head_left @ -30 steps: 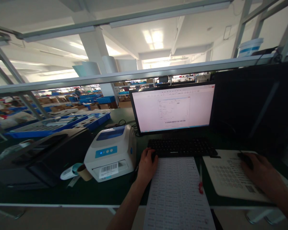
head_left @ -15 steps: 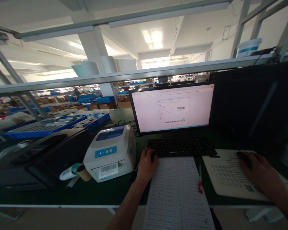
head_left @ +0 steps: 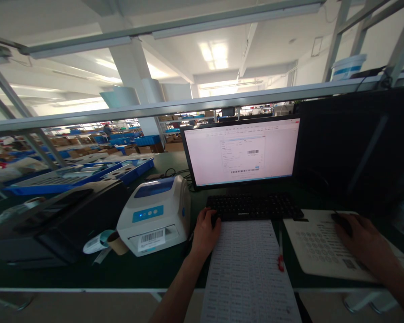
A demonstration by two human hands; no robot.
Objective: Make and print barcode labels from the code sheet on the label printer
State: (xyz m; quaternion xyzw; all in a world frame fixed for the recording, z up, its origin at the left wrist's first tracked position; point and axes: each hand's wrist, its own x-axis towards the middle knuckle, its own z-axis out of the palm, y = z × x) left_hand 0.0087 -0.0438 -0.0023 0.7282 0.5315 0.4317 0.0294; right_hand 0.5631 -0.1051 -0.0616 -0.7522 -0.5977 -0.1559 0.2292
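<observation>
My left hand [head_left: 206, 231] lies at the front left corner of a black keyboard [head_left: 252, 207], fingers bent over the keys and thumb apart. My right hand [head_left: 362, 240] is wrapped over a black computer mouse [head_left: 342, 224] on a pale printed mouse pad [head_left: 318, 244]. Between my hands, a sheet of paper with printed rows [head_left: 247, 269] runs from the keyboard past the table's front edge. Behind the keyboard, the monitor [head_left: 202, 157] displays a window with barcodes. A white label printer [head_left: 160, 188] stands left of my left hand, a barcode label [head_left: 151, 239] showing in its slot.
A black machine [head_left: 57, 224] stands at the left, with a cardboard core [head_left: 117, 243] and a curled label strip [head_left: 97, 242] near it. Blue trays [head_left: 134, 170] lie behind. A shelf [head_left: 202, 104] crosses above the monitor. A dark panel [head_left: 350, 139] fills the right.
</observation>
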